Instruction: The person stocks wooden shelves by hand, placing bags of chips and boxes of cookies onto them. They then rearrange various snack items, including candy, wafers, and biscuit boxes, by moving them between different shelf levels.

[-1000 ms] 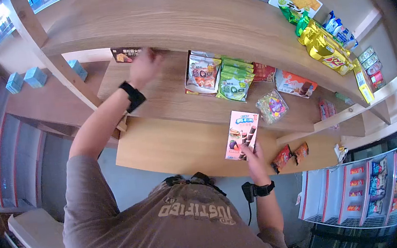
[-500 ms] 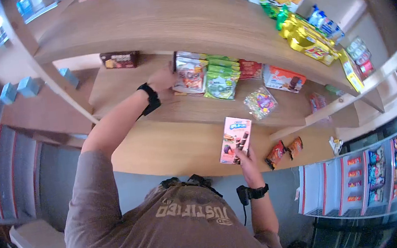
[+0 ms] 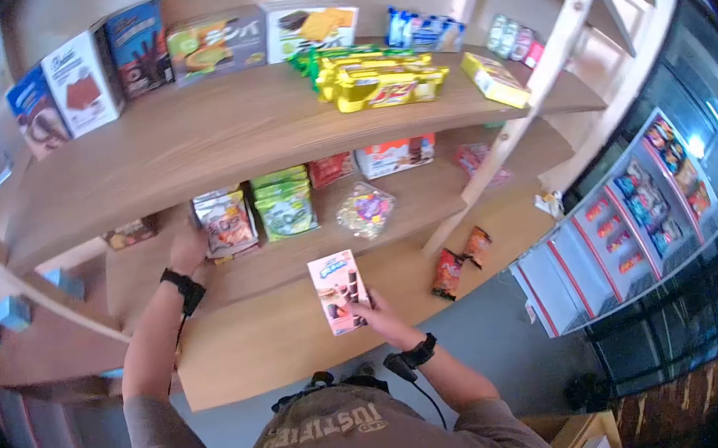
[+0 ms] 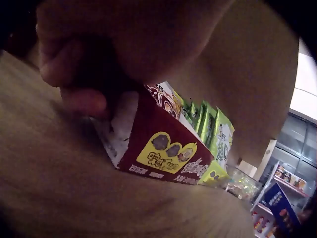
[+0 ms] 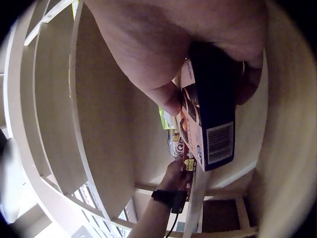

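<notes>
On the lower shelf my left hand (image 3: 188, 250) grips the end of a dark red display carton (image 4: 168, 144) with curled fingers. White-and-red candy bags (image 3: 228, 224) stand in that carton, and green candy bags (image 3: 286, 207) are right beside them. My right hand (image 3: 378, 317) holds a pink box of wafer rolls (image 3: 335, 282) in front of the shelf, its thumb across the front face. The right wrist view shows the box's dark side with a barcode (image 5: 220, 143), while the palm hides its upper end.
A clear bag of wrapped sweets (image 3: 365, 212) and an orange-and-white box (image 3: 396, 157) lie to the right on the shelf. A dark brown box (image 3: 130, 233) is on the left. Snack boxes and yellow packs (image 3: 383, 84) line the shelf above. Two chip bags (image 3: 448, 273) lie on the lowest board.
My left hand has moved from near the brown box to the end of the candy carton. The right hand keeps holding the pink box. The head view has turned, showing more of the upper shelf.
</notes>
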### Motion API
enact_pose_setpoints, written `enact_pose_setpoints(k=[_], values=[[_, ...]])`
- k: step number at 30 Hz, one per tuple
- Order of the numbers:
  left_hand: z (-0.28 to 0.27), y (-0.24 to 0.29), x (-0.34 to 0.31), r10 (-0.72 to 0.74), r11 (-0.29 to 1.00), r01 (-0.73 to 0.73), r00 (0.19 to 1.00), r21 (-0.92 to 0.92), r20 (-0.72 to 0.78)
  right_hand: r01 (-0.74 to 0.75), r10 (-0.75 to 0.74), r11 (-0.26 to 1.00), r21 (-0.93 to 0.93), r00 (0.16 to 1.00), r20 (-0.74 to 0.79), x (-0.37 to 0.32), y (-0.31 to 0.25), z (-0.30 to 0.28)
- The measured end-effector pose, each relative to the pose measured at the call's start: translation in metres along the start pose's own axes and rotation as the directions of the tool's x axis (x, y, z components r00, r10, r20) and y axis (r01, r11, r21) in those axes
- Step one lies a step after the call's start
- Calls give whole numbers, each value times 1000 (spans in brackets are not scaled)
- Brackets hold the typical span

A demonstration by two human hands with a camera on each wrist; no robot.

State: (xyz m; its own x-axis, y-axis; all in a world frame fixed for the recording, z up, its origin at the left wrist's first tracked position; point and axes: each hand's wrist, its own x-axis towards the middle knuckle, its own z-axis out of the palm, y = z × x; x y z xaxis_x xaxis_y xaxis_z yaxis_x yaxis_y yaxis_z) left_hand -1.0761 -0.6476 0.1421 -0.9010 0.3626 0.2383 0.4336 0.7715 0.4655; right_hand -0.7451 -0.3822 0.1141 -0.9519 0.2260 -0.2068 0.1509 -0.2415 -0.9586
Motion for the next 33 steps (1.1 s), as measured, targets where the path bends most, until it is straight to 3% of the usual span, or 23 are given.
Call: enact_pose_setpoints(k=[1, 2, 3, 4, 5, 6, 7, 8, 9, 11, 13, 15, 16, 17, 18, 20, 23, 27, 29, 31, 33], values=[[-8, -9, -6, -44, 999, 43, 999, 18, 31, -3, 3, 1000, -4, 1000, 22, 0, 3, 1], [24, -61, 10, 105, 994, -105, 994, -17, 0, -59, 59, 998, -10, 998, 33, 0, 1, 1], [10, -54, 3, 175, 977, -177, 984, 116, 25, -91, 93, 996, -25, 991, 95, -2, 2, 2], [6, -53, 0, 76, 995, -77, 997, 60, 26, -74, 74, 997, 5, 996, 52, -3, 3, 2], [-2, -56, -7, 299, 936, -330, 929, -124, -221, -57, 57, 998, 31, 998, 8, -1, 5, 3], [-22, -34, -11, -107, 988, 108, 994, -114, 14, -92, 91, 996, 9, 993, 74, 1, 9, 2], [-11, -60, -5, 23, 989, -36, 996, -146, -88, -100, 100, 995, 5, 995, 24, 2, 15, -1], [-18, -63, -8, -46, 997, 42, 996, -57, -74, -99, 99, 995, 2, 994, -36, 5, 19, -2], [-23, -59, -9, -110, 993, 111, 992, 28, -60, -117, 117, 993, -16, 993, 3, 6, 18, 1], [-34, -52, -12, -265, 964, 265, 963, -1, -44, -85, 85, 996, -2, 996, 9, 5, 10, 3], [-39, -52, -17, -297, 955, 296, 953, -23, -51, -102, 102, 995, -16, 995, 10, 7, 14, -1], [-30, -70, -12, -311, 950, 309, 949, -41, -50, -77, 77, 997, 22, 997, 19, 7, 15, 0], [-10, -102, -2, -200, 977, 204, 978, 67, -66, -78, 78, 997, 21, 997, 19, 7, 15, 0], [-16, -99, -5, -84, 980, 94, 994, 175, -68, -75, 74, 997, 21, 997, 24, 7, 15, 0], [-20, -94, -7, -82, 980, 93, 994, 173, -65, -72, 71, 997, 22, 997, 27, 6, 15, 0], [-32, -80, -13, -207, 976, 211, 975, 57, -81, -68, 67, 998, 15, 998, 18, 8, 19, -2], [-30, -83, -12, -211, 976, 215, 971, 33, -111, -71, 71, 997, -14, 997, 19, 7, 17, -3], [-26, -83, -10, -116, 993, 117, 983, 3, -140, -66, 67, 998, -9, 998, 17, 6, 18, -3], [-39, -70, -14, -133, 991, 132, 991, -38, -31, -51, 51, 998, 23, 999, 20, 5, 19, -3], [-36, -62, -15, -193, 978, 190, 981, -81, -34, -49, 48, 998, 33, 998, 40, 4, 17, -1], [-27, -64, -16, -82, 991, 68, 990, -118, -117, -62, 61, 997, 43, 998, 33, 3, 20, 1]])
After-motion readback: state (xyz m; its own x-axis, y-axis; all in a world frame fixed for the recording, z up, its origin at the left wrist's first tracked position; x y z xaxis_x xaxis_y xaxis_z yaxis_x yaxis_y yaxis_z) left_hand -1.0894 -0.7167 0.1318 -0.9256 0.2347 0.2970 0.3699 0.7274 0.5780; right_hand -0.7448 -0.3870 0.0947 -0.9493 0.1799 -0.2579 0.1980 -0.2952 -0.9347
